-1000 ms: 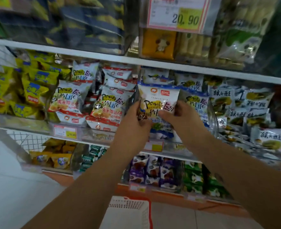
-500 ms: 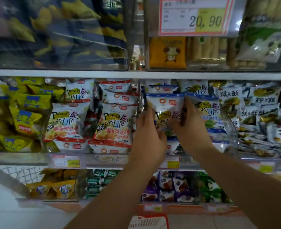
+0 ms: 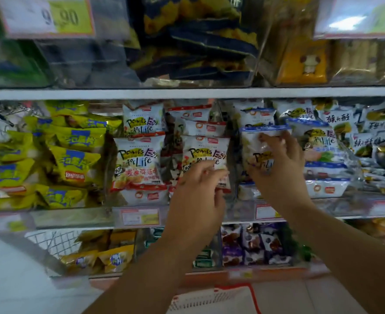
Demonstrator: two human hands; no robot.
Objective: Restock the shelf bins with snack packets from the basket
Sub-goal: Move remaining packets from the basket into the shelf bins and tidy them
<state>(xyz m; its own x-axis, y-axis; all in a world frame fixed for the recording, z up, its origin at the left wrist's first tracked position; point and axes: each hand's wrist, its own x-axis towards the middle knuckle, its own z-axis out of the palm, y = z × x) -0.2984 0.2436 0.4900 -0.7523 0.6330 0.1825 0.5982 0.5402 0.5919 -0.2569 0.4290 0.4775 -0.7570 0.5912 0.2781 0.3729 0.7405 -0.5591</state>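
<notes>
Both arms reach up and forward from the bottom of the view to the middle shelf. The right hand (image 3: 277,171) is raised with its back to the camera and the wrist bent up. Its fingers (image 3: 275,141) are spread over the front of a blue-trimmed packet (image 3: 252,143) with the thumb low on it, so the packet is pinched upright. The packet stands at the mouth of the clear shelf bin (image 3: 345,200), in front of other blue-trimmed packs and just left of one reading "for Life".

The left hand (image 3: 198,196) is lower and to the left, palm away from the camera. Its fingers are loosely curled and slightly apart, and they hold nothing. Their tips lie in front of a red-trimmed packet (image 3: 206,155) in the neighbouring bin; motion blur hides whether they touch it.

The red-trimmed packets read "Powers Easy for Life" in black script on a yellow patch, with red Chinese characters below on the packet to the left (image 3: 139,164). The yellow packets (image 3: 73,159) further left carry blue Chinese characters and a small red logo, too blurred to read. A price card (image 3: 48,17) on the upper shelf reads "9.90". A yellow pack (image 3: 304,62) at upper right shows a cartoon animal. The basket (image 3: 252,291), white with a red rim, sits at the bottom edge between the forearms.
</notes>
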